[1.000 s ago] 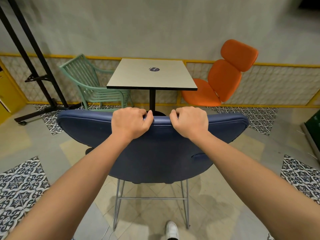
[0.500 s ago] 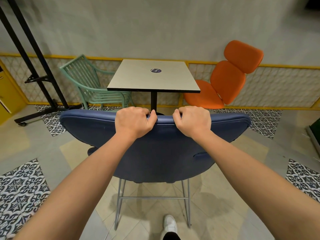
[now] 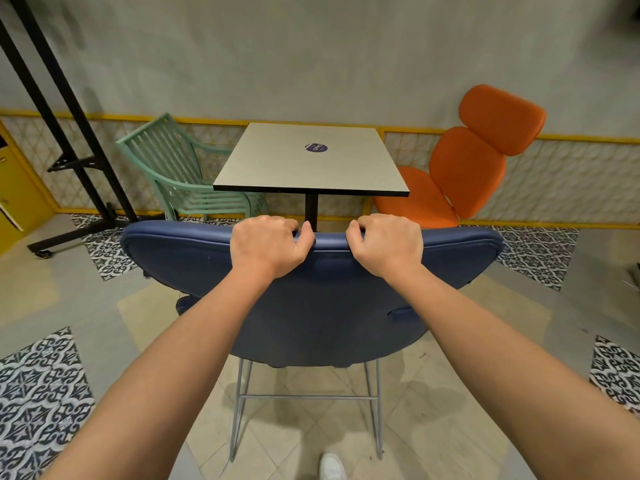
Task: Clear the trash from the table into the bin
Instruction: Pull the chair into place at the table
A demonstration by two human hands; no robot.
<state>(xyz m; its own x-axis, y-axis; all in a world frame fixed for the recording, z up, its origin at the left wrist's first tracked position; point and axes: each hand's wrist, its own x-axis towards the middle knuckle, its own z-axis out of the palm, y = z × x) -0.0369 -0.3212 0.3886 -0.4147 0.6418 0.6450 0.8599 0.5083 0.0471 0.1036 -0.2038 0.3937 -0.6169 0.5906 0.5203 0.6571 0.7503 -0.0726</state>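
Note:
A dark blue chair [image 3: 311, 306] on grey metal legs stands right in front of me, its back toward me. My left hand [image 3: 266, 245] and my right hand [image 3: 386, 245] both grip the top edge of its backrest, fingers curled over it. Beyond the chair stands a small square beige table [image 3: 277, 168] on a black post. On its top I see only a round purple sticker [image 3: 316, 147]. No bin shows in the view.
A mint green chair [image 3: 180, 174] sits left of the table and an orange padded chair [image 3: 464, 168] to its right, both by the grey wall. A black wheeled stand [image 3: 69, 133] rises at the far left. My white shoe [image 3: 330, 465] is below the chair.
The blue chair and both hands have shifted slightly toward the table, and the table looks a little closer. Both grips stay the same.

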